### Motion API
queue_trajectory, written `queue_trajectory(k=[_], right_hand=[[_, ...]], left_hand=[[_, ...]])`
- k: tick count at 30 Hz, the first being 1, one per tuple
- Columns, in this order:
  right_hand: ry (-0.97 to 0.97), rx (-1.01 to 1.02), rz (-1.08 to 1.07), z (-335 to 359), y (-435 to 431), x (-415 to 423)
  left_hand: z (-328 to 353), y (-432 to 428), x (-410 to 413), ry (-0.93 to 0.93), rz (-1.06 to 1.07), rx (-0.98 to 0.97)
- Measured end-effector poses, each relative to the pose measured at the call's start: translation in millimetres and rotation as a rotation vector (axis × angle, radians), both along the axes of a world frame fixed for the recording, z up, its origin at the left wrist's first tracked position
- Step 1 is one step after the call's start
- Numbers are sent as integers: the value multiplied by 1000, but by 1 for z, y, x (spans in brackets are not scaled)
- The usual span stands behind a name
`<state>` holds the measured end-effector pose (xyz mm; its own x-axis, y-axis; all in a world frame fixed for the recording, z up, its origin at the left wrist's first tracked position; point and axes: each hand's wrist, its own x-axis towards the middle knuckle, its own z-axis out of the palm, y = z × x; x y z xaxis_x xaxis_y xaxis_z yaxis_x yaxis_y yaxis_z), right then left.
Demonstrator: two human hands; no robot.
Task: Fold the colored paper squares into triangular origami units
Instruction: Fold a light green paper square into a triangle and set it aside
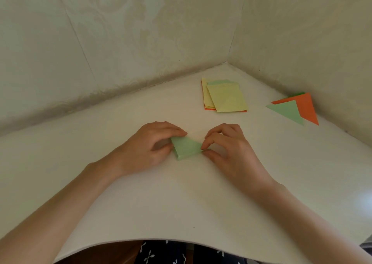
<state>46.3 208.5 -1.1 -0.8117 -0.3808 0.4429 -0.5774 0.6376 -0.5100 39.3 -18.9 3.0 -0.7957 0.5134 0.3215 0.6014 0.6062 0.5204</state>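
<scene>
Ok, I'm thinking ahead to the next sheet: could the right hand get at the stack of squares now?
Probably yes: only bare table lies between the right hand and the stack, though it must first release the green paper.

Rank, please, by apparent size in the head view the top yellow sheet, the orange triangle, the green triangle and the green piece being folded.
1. top yellow sheet
2. orange triangle, though partly covered
3. green triangle and green piece being folded: look alike; the piece is nearer and partly hidden, so unranked.
</scene>
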Motion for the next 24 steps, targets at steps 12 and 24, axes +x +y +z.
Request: queue_trajectory(k=[12, 24], right_hand=[[56, -93, 71, 8, 4, 7], [120, -127, 77, 9, 5, 12]], left_hand=[[15, -7, 10, -508, -50, 336], [23, -2, 18, -625, -67, 622]])
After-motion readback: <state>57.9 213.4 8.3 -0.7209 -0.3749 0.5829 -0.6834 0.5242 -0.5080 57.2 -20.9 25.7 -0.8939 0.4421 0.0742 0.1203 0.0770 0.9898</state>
